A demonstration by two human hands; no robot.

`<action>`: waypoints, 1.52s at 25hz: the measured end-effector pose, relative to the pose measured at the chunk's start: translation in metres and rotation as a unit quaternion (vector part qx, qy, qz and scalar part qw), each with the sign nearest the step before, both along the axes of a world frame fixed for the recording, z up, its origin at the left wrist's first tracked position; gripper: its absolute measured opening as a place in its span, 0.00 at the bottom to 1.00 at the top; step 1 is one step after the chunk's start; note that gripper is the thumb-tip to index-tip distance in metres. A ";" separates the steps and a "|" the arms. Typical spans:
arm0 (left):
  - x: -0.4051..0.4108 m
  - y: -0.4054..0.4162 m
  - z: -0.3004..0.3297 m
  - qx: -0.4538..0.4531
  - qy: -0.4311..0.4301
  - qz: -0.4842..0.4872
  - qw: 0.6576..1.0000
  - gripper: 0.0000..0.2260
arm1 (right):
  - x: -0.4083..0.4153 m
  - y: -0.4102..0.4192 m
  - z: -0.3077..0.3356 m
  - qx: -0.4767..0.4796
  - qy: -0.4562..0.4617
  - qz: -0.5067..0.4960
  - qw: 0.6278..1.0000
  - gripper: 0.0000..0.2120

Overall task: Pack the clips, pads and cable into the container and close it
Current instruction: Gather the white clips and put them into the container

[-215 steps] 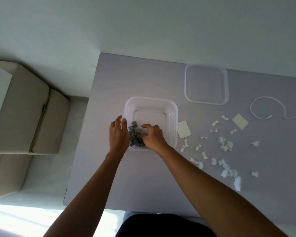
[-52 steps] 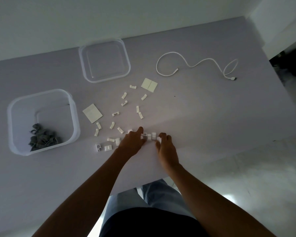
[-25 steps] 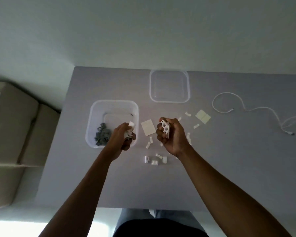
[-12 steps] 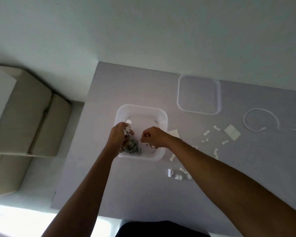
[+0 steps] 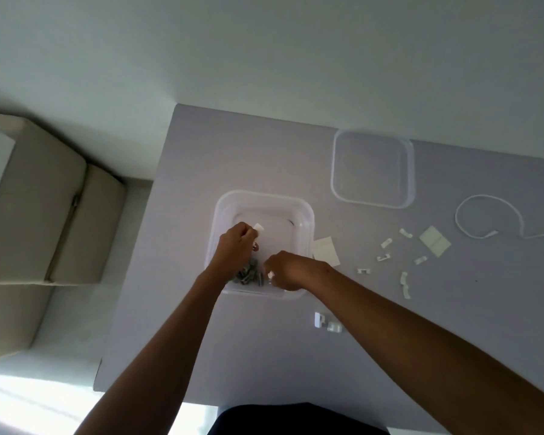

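The clear square plastic container (image 5: 307,215) sits on the pale grey counter (image 5: 264,356), near its left edge, with a heap of small grey clips (image 5: 248,275) against its near wall. Both hands are over it. The left hand (image 5: 234,251) is curled round a bunch of small white clips (image 5: 259,228), one poking out past the knuckles. The right hand (image 5: 285,273) is curled too, with a white piece showing at its fingertips.

To do this step well, I would lower both hands inside the walls before letting the fingers loosen, so the light clips drop onto the heap rather than bounce off the rim. Releasing one hand at a time should help.

Left to pack: loose white clips (image 5: 385,243) scattered to the right, two cream square adhesive pads (image 5: 325,251) (image 5: 434,241), and the thin white cable (image 5: 490,211), which runs off the right edge. The clear square lid (image 5: 372,171) lies farther back.

How much each fist holds is hidden by the fingers. A small reddish thing by the left hand is too blurred to name.
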State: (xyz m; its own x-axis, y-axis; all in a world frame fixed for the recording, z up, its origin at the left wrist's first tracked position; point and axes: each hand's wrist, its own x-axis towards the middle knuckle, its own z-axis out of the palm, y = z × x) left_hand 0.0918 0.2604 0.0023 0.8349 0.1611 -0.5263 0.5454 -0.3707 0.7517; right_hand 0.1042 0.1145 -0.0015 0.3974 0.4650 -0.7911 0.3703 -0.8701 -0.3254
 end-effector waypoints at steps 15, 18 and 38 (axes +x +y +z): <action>-0.009 -0.048 -0.039 0.162 -0.033 -0.336 0.927 0.11 | -0.033 -0.095 0.043 0.289 -0.227 -0.408 0.836 0.11; -0.015 -0.051 -0.042 0.166 -0.065 -0.345 0.921 0.10 | -0.043 -0.103 0.028 0.280 -0.242 -0.470 0.802 0.10; -0.039 -0.092 0.004 0.228 -0.193 -0.200 0.933 0.14 | -0.090 -0.160 -0.017 0.242 -0.289 -0.516 0.769 0.06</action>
State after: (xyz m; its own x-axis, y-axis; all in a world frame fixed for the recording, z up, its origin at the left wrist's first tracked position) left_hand 0.0528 0.1687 0.0062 0.9896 -0.0696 -0.1259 0.0160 -0.8162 0.5775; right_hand 0.0138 -0.0452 -0.0190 0.9727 -0.1496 -0.1775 -0.2322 -0.6262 -0.7443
